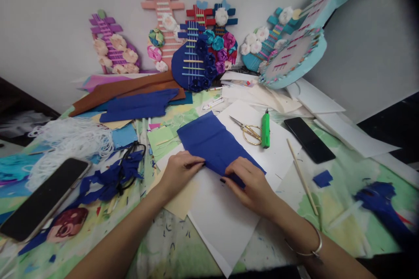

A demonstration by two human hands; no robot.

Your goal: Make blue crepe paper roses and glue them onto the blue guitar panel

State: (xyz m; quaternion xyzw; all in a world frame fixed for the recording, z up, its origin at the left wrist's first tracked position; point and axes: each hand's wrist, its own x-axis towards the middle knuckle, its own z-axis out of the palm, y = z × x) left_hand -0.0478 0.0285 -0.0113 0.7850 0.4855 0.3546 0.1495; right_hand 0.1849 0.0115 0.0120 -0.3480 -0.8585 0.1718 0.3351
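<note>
A dark blue sheet of crepe paper [212, 139] lies slanted over white sheets of paper [225, 218]. My left hand [181, 170] pinches its near edge at the left, fingertips closed on the paper. Farther right, my right hand [247, 181] grips the same edge, its fingers curled and the thumb below. Just beyond the crepe paper are gold-handled scissors [250, 133] and a green utility knife [265, 130]. A yellowish piece of paper [181, 198] sits under my left wrist.
Decorated paper guitars [188, 63] lean against the wall. Phones lie at the right [309, 139] and left [46, 198]. White cord [70, 139] is heaped at the left, near blue scraps [101, 185]. A wooden stick [303, 176] and a glue gun [379, 200] are on the right.
</note>
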